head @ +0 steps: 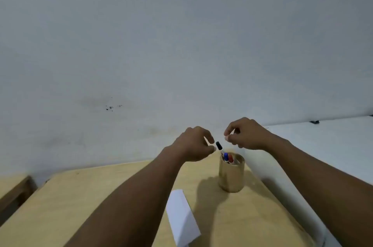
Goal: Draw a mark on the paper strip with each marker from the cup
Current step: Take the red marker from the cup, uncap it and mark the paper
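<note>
Uncapping above the cup (pixel 231 174): left hand (pixel 196 142) pinches black marker (pixel 219 145); right hand (pixel 244 134) pinched, contents unclear. Paper strip (pixel 182 218) nearer than cup. Advice: pull straight, steady.

We face pale grey-white wall (pixel 181 34), few dark specks (pixel 110 107) low on left. Light wooden bench (pixel 90 196) below us. Second wooden piece (pixel 14 190) at left edge. White surface (pixel 333 145) adjoins right.
</note>
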A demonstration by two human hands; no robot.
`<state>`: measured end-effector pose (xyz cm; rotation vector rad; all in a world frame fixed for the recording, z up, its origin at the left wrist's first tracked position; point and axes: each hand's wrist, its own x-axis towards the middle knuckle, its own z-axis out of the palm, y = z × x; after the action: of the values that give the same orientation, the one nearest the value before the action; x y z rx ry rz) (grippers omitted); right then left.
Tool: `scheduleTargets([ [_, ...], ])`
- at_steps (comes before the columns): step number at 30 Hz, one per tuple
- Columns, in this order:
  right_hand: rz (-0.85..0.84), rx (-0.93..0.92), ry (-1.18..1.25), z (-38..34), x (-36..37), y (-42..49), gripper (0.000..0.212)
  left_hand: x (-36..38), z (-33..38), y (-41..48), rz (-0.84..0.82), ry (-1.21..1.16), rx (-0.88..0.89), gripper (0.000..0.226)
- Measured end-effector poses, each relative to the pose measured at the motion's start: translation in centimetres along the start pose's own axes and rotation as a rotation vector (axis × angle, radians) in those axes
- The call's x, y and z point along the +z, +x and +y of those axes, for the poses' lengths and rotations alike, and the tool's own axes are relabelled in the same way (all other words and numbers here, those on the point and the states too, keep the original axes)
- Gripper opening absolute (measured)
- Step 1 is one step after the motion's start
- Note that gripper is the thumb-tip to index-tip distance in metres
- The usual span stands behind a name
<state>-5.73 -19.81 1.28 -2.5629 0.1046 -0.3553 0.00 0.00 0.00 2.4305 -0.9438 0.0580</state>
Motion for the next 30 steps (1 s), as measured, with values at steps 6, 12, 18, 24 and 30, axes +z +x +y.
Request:
scheduleTargets([
  [6,-0.021,0.151,0.022,5.3,1.7,0.5,0.007,5.3,1.6,3.3,-0.059,0.230,0.143,0.034],
  [12,-0.036,0.200,0.063,7.4,2.6,0.5,0.012,7.1,1.0,4.9,-0.028,0.308,0.208,0.023],
  [18,-0.024,0.226,0.204,6.4,2.2,0.2,0.012,4.8,1.3,5.0,0.044,0.125,0.165,0.013],
  [24,-0.054,0.319,0.512,0.9,0.5,-1.4,0.048,-1.1,1.9,3.8,0.239,-0.256,0.059,0.015],
  [30,-0.250,0.405,1.054,-4.9,4.1,-1.9,0.086,-5.4,-0.5,1.0,0.210,-0.757,-0.076,0.020],
])
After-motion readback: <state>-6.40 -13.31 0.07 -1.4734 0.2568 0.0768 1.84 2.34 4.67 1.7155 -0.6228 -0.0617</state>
